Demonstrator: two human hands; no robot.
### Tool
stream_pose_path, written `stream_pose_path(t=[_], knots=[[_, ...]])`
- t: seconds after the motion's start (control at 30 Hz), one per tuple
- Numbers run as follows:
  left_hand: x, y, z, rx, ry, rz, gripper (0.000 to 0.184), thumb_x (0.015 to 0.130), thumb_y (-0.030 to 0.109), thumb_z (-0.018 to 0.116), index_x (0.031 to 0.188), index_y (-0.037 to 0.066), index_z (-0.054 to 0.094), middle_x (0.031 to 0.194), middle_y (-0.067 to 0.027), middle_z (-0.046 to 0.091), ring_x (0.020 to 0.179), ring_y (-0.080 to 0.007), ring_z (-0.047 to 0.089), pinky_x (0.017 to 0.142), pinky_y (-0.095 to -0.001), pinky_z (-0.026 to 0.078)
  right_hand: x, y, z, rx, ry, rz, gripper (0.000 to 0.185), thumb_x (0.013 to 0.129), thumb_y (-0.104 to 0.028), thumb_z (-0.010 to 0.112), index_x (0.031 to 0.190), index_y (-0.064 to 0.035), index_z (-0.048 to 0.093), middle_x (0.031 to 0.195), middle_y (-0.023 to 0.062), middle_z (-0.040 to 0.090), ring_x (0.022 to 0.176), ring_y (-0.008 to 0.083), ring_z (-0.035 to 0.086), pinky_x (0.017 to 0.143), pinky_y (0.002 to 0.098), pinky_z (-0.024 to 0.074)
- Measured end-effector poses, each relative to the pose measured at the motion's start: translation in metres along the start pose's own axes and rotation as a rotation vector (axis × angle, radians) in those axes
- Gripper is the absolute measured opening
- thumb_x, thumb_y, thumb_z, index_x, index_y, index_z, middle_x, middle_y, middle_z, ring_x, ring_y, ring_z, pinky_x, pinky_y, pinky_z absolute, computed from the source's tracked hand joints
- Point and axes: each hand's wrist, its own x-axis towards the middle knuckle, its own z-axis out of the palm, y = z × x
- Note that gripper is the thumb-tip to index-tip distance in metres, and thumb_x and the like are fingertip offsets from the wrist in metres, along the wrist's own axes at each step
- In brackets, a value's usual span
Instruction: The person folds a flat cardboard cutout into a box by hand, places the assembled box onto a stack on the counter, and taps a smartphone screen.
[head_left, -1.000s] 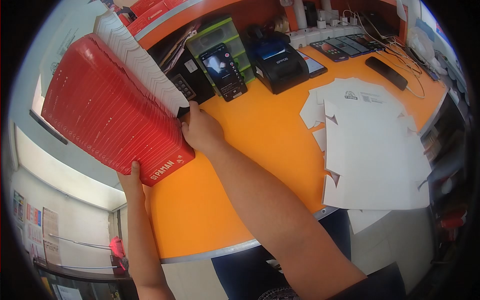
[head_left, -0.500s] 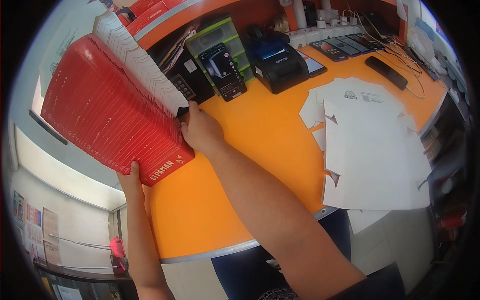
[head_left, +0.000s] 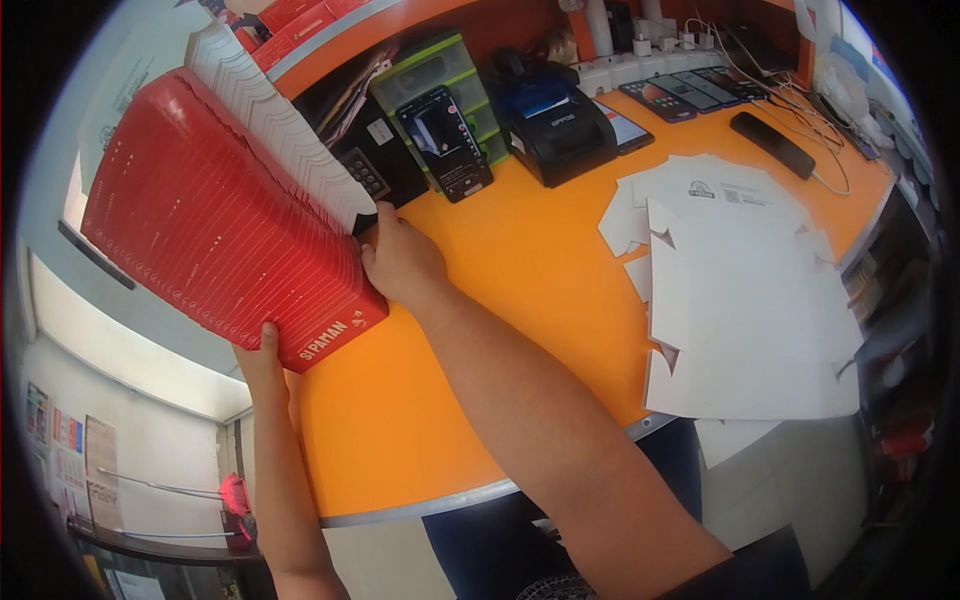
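A tall stack of nested red boxes (head_left: 220, 220) with white inner flaps (head_left: 285, 125) leans at the left of the orange table; the nearest one reads "SI PAMAN". My left hand (head_left: 262, 355) grips its lower front edge, thumb on the red face and the other fingers hidden. At the right side of the stack, my right hand (head_left: 402, 260) is closed on the edge near the white flaps. Flat white unfolded cartons (head_left: 750, 300) lie in a pile on the right of the table.
Behind stand a lit phone (head_left: 445, 143), a green drawer unit (head_left: 430, 70) and a black EPPOS printer (head_left: 560, 135). Several phones lie at the back right, with a dark phone (head_left: 772, 146) on a cable. The table's metal-trimmed front edge (head_left: 430, 508) is near my body.
The picture on the upright phone's screen differs. My hands and the red stack have barely moved.
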Motion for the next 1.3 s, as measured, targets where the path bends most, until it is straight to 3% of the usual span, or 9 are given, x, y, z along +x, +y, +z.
stream_pose_path(t=[0.43,0.53,0.83,0.93,1.13,1.3], knots=[[0.000,-0.001,0.000,0.001,0.000,0.001,0.101,0.084,0.060,0.076,0.150,0.000,0.030,0.142,-0.0175,0.050,0.131,-0.0293,0.049,0.111,-0.0430,0.039,0.000,-0.002,-0.001,-0.007,-0.001,0.006,0.057,0.093,-0.023,0.063,0.141,-0.0039,0.039,0.119,0.0247,0.065,0.110,0.0429,0.064,0.094,0.0512,0.0510],[0.001,-0.004,-0.004,-0.007,-0.064,0.007,0.089,0.094,0.050,0.068,0.153,-0.001,0.025,0.147,-0.0173,0.045,0.134,-0.0286,0.046,0.113,-0.0406,0.038,-0.001,-0.001,-0.002,-0.001,-0.012,0.010,0.057,0.093,-0.023,0.063,0.142,-0.0042,0.039,0.119,0.0246,0.065,0.111,0.0430,0.063,0.094,0.0512,0.0510],[0.005,-0.012,-0.005,-0.041,-0.035,0.004,0.091,0.091,0.048,0.073,0.153,0.000,0.026,0.145,-0.0165,0.047,0.133,-0.0292,0.048,0.112,-0.0406,0.040,-0.004,0.000,0.000,-0.031,-0.002,-0.025,0.061,0.092,-0.021,0.062,0.145,-0.0038,0.036,0.122,0.0253,0.063,0.113,0.0432,0.063,0.095,0.0507,0.0510],[0.005,-0.009,-0.005,-0.049,-0.056,0.015,0.095,0.088,0.050,0.076,0.152,0.000,0.028,0.144,-0.0163,0.049,0.132,-0.0291,0.048,0.112,-0.0406,0.039,-0.008,-0.005,0.004,-0.009,0.119,-0.067,0.067,0.093,-0.020,0.063,0.149,-0.0031,0.032,0.121,0.0254,0.063,0.110,0.0429,0.063,0.093,0.0492,0.0514],[0.003,0.001,0.000,-0.121,-0.015,0.033,0.103,0.076,0.056,0.085,0.147,0.000,0.036,0.137,-0.0173,0.054,0.127,-0.0284,0.052,0.109,-0.0419,0.042,-0.013,-0.017,0.013,0.111,0.167,-0.239,0.051,0.099,-0.024,0.052,0.145,-0.0041,0.042,0.128,0.0242,0.059,0.114,0.0423,0.061,0.096,0.0498,0.0503],[0.004,0.005,0.000,-0.132,-0.032,0.038,0.101,0.075,0.054,0.086,0.145,0.000,0.037,0.135,-0.0173,0.056,0.126,-0.0281,0.053,0.108,-0.0412,0.043,-0.014,-0.012,0.020,0.095,0.186,-0.279,0.037,0.102,-0.026,0.046,0.129,-0.0018,0.055,0.125,0.0230,0.060,0.111,0.0427,0.061,0.096,0.0498,0.0490]])
